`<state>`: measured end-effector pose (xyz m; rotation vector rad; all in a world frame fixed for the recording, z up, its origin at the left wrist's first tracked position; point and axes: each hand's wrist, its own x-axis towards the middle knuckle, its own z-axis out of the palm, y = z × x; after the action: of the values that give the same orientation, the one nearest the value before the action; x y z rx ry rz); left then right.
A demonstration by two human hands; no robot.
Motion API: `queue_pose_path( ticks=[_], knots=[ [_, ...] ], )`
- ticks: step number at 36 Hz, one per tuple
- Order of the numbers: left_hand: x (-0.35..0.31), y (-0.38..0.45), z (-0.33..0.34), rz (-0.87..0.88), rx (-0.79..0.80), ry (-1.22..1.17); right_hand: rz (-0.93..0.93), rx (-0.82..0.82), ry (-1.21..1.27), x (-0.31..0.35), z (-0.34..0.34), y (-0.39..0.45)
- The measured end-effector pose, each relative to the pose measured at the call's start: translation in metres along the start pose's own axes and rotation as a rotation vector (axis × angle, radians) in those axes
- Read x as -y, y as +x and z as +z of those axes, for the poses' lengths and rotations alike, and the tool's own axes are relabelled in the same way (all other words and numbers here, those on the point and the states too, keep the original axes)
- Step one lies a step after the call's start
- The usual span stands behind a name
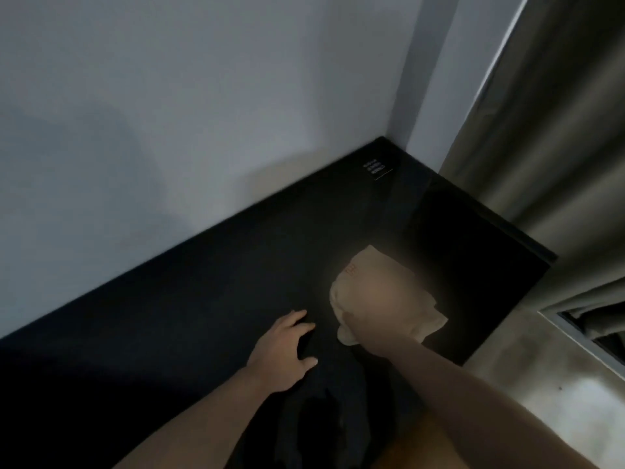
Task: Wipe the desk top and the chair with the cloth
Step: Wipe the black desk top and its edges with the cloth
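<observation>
A black desk top (209, 282) runs along the wall into the right corner. My right hand (382, 299) presses a cream cloth (422, 316) flat onto the desk near its right end; the hand is blurred with motion and sits on top of the cloth. My left hand (284, 353) rests on the desk to the left of the cloth, fingers spread, holding nothing. A dark shape (321, 421) below the hands at the desk's front edge may be the chair; it is too dark to tell.
A pale wall (169, 113) stands behind the desk. A grey curtain (541, 147) hangs at the right, past the desk's end. White small print (372, 165) marks the desk's far right corner. Grey floor (541, 384) shows at the lower right.
</observation>
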<state>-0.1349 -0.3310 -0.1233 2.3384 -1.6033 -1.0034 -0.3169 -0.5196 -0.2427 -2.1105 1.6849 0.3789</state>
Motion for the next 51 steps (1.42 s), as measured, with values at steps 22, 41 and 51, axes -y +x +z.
queue_pose_path(
  ticks=[22, 41, 51],
  knots=[
    [0.271, -0.342, 0.030, -0.508, -0.131, -0.005, -0.438, 0.289, -0.118, 0.236, 0.089, -0.339],
    [0.251, -0.377, 0.063, -0.270, -0.280, -0.120, -0.686, 0.412, 0.275, 0.255, 0.084, -0.435],
    [0.235, -0.335, 0.049, -0.381, 0.098, 0.088, -0.382, 0.247, 0.045, 0.146, 0.023, -0.368]
  ],
)
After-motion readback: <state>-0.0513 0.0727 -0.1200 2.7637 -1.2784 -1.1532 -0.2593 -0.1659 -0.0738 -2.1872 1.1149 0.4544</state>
